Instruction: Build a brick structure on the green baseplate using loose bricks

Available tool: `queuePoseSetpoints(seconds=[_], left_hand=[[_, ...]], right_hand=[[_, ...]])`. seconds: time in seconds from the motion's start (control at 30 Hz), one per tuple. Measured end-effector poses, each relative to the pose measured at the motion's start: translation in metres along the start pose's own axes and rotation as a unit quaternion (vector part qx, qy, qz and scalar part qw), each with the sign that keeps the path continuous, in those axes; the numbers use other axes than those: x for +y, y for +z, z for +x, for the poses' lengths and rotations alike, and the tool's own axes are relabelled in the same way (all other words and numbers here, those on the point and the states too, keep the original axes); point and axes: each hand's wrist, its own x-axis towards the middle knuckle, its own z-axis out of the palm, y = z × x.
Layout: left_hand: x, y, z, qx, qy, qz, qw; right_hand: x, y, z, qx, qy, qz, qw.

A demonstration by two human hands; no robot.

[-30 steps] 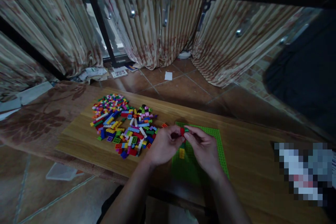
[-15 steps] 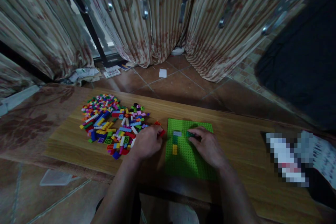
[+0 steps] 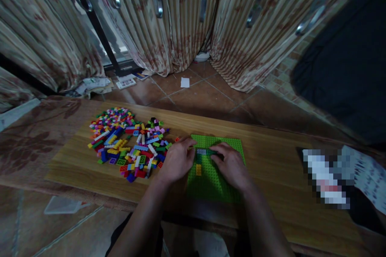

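Green baseplate [image 3: 224,144] on wooden table [image 3: 271,156]; tiled floor [image 3: 205,96], striped curtains [image 3: 175,24] behind.

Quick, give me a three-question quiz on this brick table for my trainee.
1. True or false: the loose brick pile lies on the green baseplate.
2. The brick on the baseplate nearest the person is: A red, B yellow, C white.
3. Which hand is closer to the pile?
Key: 1 false; it lies on the wooden tabletop. 2 B, the yellow brick. 3 The left hand.
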Motion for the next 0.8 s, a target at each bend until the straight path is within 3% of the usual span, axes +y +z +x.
queuePoseSetpoints(seconds=[0.57,0.8], left_hand=[[0.019,0.025,0.011,-0.019,-0.019,0.07,0.997],[0.024,0.029,0.013,-0.017,-0.076,0.092,0.993]], right_hand=[[-0.004,0.004,0.005,-0.004,0.022,-0.019,1.0],[-0.001,0.002,0.008,-0.013,0.02,-0.011,1.0]])
